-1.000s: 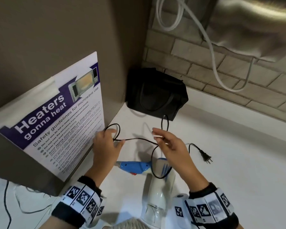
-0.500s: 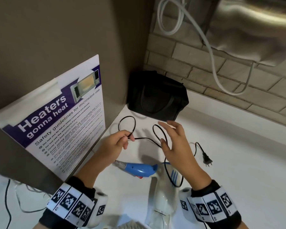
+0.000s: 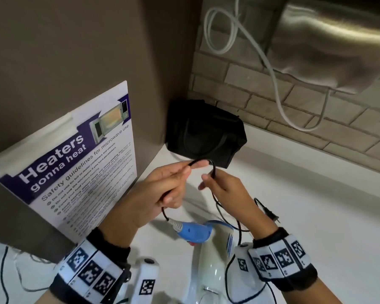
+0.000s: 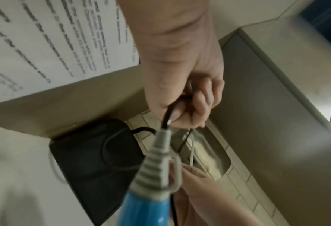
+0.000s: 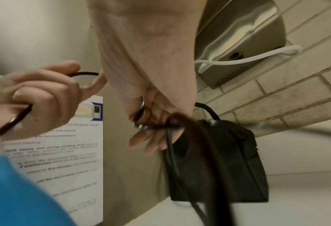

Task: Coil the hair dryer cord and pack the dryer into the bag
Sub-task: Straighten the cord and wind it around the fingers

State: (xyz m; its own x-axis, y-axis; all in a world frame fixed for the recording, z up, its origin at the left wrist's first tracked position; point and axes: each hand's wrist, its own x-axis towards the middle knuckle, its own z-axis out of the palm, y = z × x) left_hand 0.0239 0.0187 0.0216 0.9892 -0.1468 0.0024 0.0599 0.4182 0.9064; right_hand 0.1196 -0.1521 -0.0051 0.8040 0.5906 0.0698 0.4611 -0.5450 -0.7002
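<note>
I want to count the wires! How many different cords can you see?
3. The black dryer cord is held in both hands, a white cord hangs on the brick wall, and a thin dark cord lies bottom left. More may be hidden.

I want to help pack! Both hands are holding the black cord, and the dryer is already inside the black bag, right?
Not quite. Both hands, left hand and right hand, do hold the cord, but the head view shows the dryer lying on the counter, outside the bag.
</note>
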